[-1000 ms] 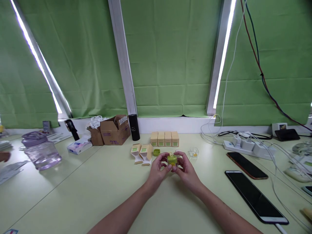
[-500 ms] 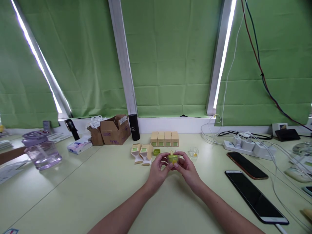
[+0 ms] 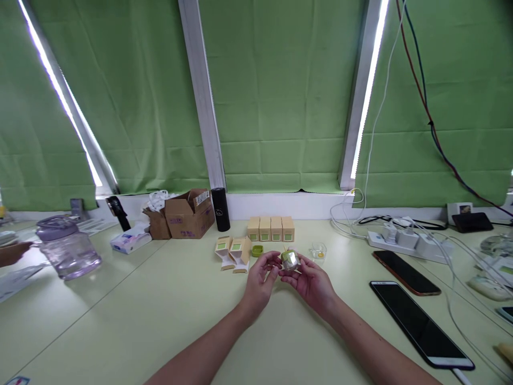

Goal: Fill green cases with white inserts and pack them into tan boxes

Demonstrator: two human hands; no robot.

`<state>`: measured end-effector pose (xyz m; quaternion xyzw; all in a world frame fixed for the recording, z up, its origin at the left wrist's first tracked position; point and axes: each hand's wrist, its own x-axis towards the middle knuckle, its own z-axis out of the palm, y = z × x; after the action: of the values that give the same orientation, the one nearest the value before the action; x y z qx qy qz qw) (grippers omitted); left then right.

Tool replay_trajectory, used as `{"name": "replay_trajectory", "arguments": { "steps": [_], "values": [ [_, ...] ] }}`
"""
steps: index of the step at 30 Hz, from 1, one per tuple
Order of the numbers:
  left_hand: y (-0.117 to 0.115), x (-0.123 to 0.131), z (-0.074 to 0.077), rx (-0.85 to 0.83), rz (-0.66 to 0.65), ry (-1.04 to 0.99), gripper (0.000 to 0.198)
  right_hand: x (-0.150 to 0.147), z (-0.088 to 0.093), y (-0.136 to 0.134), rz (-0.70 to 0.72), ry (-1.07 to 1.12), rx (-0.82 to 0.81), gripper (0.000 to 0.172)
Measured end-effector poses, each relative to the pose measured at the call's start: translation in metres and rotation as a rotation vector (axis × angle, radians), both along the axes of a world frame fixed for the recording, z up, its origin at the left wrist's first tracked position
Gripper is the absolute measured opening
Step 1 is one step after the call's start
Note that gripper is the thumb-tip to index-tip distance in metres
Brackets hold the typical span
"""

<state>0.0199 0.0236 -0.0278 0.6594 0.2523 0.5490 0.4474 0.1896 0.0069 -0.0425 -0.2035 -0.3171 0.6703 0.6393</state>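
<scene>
Container (image 3: 290,261), squat and clear with a green top, tilted, pinched by the right hand (image 3: 315,283); left hand (image 3: 259,282) just off its left side, thumb and fingers parted, can't tell if touching.

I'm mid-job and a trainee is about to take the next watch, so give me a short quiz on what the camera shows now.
1. Multiple choice: what holds the small green-and-clear container? A) the person's left hand alone; B) the person's right hand; C) a co-worker's hand.

2. Count: how many small cartons stand in the row beyond the hands, leaving out the two opened ones?

3. True or false: the phone with the white frame lies nearer the camera than the dark phone with the orange edge.

Key: 1. B. 2. Four. 3. True.
</scene>
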Motion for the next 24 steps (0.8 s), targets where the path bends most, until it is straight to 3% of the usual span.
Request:
{"name": "replay_trajectory", "arguments": {
  "steps": [10, 18, 24],
  "values": [
    [0.001, 0.002, 0.000, -0.035, 0.010, 0.022, 0.043, 0.000, 0.008, -0.004, -0.089, -0.071, 0.028, 0.041],
    [0.002, 0.001, -0.003, -0.096, -0.035, 0.032, 0.060, -0.003, 0.010, -0.008, -0.345, -0.448, 0.167, 0.064],
    [-0.001, 0.000, 0.000, -0.113, -0.106, 0.039, 0.066, -0.009, 0.011, -0.013, -0.450, -0.652, 0.217, 0.065]
  ]
}}
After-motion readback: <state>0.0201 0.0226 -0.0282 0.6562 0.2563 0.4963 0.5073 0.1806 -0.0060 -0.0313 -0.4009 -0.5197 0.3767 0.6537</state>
